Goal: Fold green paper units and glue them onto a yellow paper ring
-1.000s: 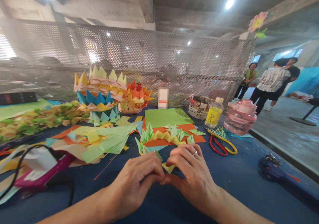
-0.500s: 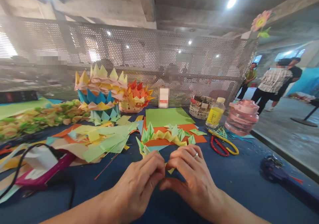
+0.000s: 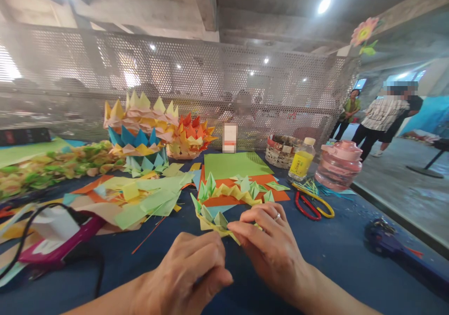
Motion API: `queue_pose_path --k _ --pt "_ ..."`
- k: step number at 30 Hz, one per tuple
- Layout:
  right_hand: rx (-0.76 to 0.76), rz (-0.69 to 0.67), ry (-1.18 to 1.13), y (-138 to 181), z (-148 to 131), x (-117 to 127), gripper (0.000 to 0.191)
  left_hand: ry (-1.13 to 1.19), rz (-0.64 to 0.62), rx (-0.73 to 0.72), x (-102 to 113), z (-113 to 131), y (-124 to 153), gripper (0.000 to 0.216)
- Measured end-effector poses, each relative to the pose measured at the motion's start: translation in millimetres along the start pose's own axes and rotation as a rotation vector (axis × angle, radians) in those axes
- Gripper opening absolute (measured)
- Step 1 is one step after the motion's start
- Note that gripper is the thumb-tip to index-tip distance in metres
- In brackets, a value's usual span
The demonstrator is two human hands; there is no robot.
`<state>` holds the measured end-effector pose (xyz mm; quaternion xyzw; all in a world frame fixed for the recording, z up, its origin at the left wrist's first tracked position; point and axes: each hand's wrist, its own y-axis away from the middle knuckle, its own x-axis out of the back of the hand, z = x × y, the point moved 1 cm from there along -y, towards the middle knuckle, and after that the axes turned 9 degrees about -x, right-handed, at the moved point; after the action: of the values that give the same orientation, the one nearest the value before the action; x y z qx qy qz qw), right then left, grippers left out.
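Note:
My right hand [image 3: 271, 249], with a ring on one finger, pinches the near end of a chain of folded yellow and green paper units [image 3: 212, 219] that curves away over an orange sheet [image 3: 242, 198]. My left hand [image 3: 191, 275] is curled into a loose fist just below and left of that end, fingers pressed together. Whether it holds a small paper piece is hidden. Both hands hover low over the dark blue table [image 3: 336, 254].
Loose coloured paper scraps [image 3: 147, 196] lie left. A pink glue gun [image 3: 59, 247] with black cord sits far left. Stacked paper crowns [image 3: 140, 128], red and yellow scissors [image 3: 312, 203], a yellow bottle [image 3: 301, 164], a pink jar [image 3: 338, 164] and a basket [image 3: 278, 150] stand behind. People stand at far right.
My left hand has drawn back toward me and closed into a fist, away from the chain. My right hand now holds the chain's end alone, and more folded units show.

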<state>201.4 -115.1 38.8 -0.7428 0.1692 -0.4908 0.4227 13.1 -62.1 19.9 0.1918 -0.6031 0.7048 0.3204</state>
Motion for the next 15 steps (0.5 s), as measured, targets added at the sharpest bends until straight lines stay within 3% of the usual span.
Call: queue_pose_path --k 3,6,15 --pt "0.012 0.023 -0.013 -1.3 -1.8 1.3 0.01 -0.01 0.001 -0.007 -0.9 1.0 -2.3 0.02" --pt "0.003 0.059 -0.033 -3.0 -4.6 2.5 0.017 0.016 -0.002 0.005 -0.9 -0.7 -3.8 0.012" --pt "0.005 0.082 -0.077 -0.2 -3.2 3.7 0.023 0.033 -0.013 -0.064 -3.2 3.0 -8.5 0.023"
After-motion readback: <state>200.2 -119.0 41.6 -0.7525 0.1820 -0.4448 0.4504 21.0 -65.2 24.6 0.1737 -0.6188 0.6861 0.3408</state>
